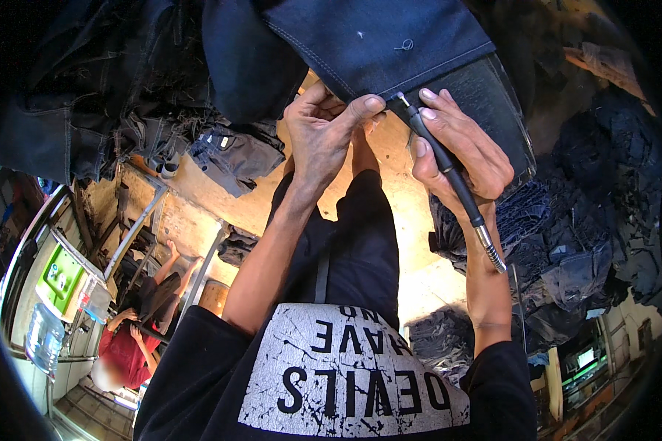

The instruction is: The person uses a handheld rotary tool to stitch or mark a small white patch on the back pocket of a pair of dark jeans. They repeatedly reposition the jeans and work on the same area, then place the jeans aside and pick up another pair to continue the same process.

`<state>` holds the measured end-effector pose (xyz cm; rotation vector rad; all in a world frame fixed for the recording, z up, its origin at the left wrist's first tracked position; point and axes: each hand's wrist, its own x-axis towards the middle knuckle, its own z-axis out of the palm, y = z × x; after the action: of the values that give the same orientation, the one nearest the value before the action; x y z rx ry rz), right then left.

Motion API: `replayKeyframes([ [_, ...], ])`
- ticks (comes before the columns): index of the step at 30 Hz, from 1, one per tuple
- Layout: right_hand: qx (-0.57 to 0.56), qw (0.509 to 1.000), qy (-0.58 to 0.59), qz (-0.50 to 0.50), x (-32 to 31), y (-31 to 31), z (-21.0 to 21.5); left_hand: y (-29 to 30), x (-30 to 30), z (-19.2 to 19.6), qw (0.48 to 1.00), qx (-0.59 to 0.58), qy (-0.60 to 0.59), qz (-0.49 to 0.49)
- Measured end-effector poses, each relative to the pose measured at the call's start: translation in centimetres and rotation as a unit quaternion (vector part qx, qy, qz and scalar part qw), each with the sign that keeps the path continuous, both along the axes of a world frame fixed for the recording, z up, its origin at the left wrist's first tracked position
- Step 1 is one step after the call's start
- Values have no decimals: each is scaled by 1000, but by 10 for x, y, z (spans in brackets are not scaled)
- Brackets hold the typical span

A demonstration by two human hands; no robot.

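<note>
A dark blue denim trouser leg (390,40) lies over a flat black board (485,99), its stitched hem facing me. At the hem's left corner my left hand (324,136) is closed, thumb and fingers pinching the cloth; some of its fingertips are hidden. My right hand (474,151) grips a slim black rotary tool handpiece (445,158) like a pen. The tool's thin metal tip touches or nearly touches the hem, just right of my left thumb. A spring-sleeved cable end trails from its back along my right forearm.
Dark garments hang in a heap (73,95) at the far left. Another large pile of dark denim (566,220) stands on the right. A grey garment (235,154) lies left of my left hand. Farther left, a person in red (129,349) sits near a water bottle (44,338).
</note>
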<state>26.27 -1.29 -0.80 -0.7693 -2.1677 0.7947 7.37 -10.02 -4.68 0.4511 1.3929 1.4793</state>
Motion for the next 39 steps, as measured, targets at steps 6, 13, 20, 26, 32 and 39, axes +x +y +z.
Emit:
replayKeyframes([
  [6, -6, 1000, 4, -16, 2, -1, -1, 1, 3, -1, 1000, 12, -18, 18],
  [13, -9, 999, 4, -31, 1, -1, 0, -2, 1, -6, 1000, 8, -2, 7],
  [20, -29, 999, 5, -46, 3, -2, 2, -7, -2, -14, 1000, 1, 3, -27],
  [26, -16, 998, 14, -59, 3, -1, -1, -5, 0, -16, 1000, -5, -13, -10],
  [32, -13, 997, 11, -73, 5, -1, -3, -5, -4, -17, 1000, -18, 7, -16],
  [39, -50, 996, 42, -64, 9, 10, 4, -4, -2, -27, 1000, 1, -13, -3],
])
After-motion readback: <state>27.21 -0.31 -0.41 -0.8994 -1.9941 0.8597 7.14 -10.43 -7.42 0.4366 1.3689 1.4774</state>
